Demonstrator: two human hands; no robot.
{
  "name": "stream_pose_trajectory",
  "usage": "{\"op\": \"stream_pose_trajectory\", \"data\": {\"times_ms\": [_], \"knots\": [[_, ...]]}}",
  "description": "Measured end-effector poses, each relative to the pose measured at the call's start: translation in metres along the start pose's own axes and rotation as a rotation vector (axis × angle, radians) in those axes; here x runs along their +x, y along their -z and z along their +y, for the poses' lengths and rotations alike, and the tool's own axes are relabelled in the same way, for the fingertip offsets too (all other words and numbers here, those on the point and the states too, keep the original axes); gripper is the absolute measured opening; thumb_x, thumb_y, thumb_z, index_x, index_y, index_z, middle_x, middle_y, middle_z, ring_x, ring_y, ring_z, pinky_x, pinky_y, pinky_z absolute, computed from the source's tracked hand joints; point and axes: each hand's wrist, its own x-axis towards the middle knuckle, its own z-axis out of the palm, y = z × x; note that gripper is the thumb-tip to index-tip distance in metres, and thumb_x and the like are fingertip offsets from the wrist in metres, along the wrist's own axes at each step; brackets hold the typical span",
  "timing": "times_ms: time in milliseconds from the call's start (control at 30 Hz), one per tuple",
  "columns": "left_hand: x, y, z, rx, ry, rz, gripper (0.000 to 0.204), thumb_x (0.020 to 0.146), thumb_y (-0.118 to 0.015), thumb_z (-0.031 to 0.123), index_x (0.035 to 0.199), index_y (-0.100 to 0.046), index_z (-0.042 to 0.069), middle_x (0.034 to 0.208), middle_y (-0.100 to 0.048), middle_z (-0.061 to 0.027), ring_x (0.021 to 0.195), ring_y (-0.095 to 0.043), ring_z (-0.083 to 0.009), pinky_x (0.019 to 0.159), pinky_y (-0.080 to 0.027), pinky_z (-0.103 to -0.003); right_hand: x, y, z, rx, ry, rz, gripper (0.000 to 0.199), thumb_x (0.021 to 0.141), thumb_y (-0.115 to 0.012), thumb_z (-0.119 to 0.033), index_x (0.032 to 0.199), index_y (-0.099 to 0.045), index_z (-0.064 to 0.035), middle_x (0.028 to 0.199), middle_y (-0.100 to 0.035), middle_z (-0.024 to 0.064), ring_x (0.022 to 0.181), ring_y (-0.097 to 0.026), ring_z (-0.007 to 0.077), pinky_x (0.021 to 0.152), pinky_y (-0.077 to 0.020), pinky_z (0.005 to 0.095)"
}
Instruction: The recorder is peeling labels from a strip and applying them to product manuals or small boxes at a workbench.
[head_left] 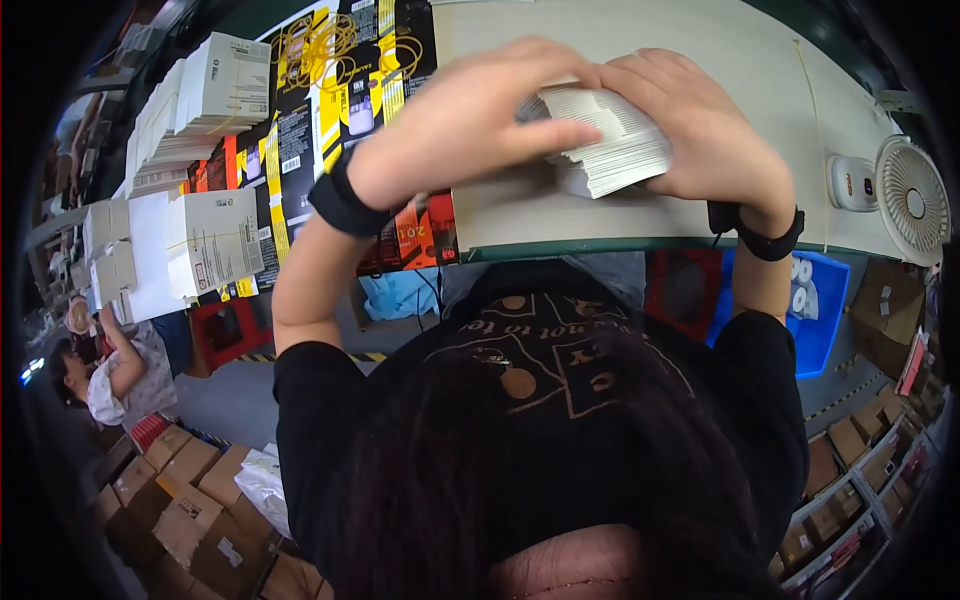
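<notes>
A thick stack of white folded leaflets (618,150) is held just over the pale tabletop, its many layered edges showing. My right hand (695,115) wraps round the stack's far and right sides. From the left comes my left hand (500,115), slightly blurred, with its thumb lying across the stack and its fingers curving over the far side. The tips of the left fingers are hard to make out beside the right hand. Each wrist wears a black band.
Yellow rubber bands (318,48) lie on printed packaging sheets (350,130) at left, beside banded stacks of white leaflets (222,85). A small white fan (913,200) stands at far right. Below the table are a blue bin (830,320) and cardboard boxes (200,520). Another person (130,375) works at far left.
</notes>
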Motion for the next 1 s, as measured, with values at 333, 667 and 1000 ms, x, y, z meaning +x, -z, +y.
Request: {"op": "stream_pose_trajectory", "data": {"times_ms": [333, 667, 1000], "knots": [[0.016, 0.011, -0.003, -0.372, 0.14, -0.131, 0.055, 0.071, -0.067, 0.022, 0.114, -0.038, 0.004, 0.093, -0.057, -0.0213, 0.088, -0.056, -0.036, 0.076, -0.044, -0.036, -0.009, -0.008, -0.025, -0.201, -0.226, 0.127, 0.072, 0.052, -0.074, -0.021, 0.118, -0.047, -0.0109, 0.115, -0.05, 0.01, 0.108, -0.046, 0.0289, 0.094, -0.0336, 0.0402], [-0.001, -0.044, 0.017, 0.088, 0.057, 0.223, 0.069, 0.059, -0.073, 0.026, 0.121, -0.044, 0.011, 0.106, -0.049, -0.0108, 0.096, -0.048, -0.0289, 0.08, -0.042, -0.034, -0.026, -0.021, -0.01, 0.164, -0.227, 0.329, 0.074, 0.055, -0.077, -0.019, 0.121, -0.044, -0.0134, 0.12, -0.047, 0.0111, 0.111, -0.045, 0.0282, 0.095, -0.0328, 0.0364], [0.006, -0.036, -0.004, 0.071, 0.002, 0.334, 0.075, 0.055, -0.072, 0.019, 0.123, -0.043, 0.01, 0.096, -0.051, -0.0122, 0.084, -0.053, -0.027, 0.073, -0.044, -0.033, -0.029, -0.056, 0.033, 0.895, -0.312, 0.453, 0.083, 0.056, -0.076, -0.015, 0.128, -0.034, -0.0073, 0.123, -0.045, 0.0107, 0.111, -0.044, 0.0239, 0.095, -0.0333, 0.0337]]}}
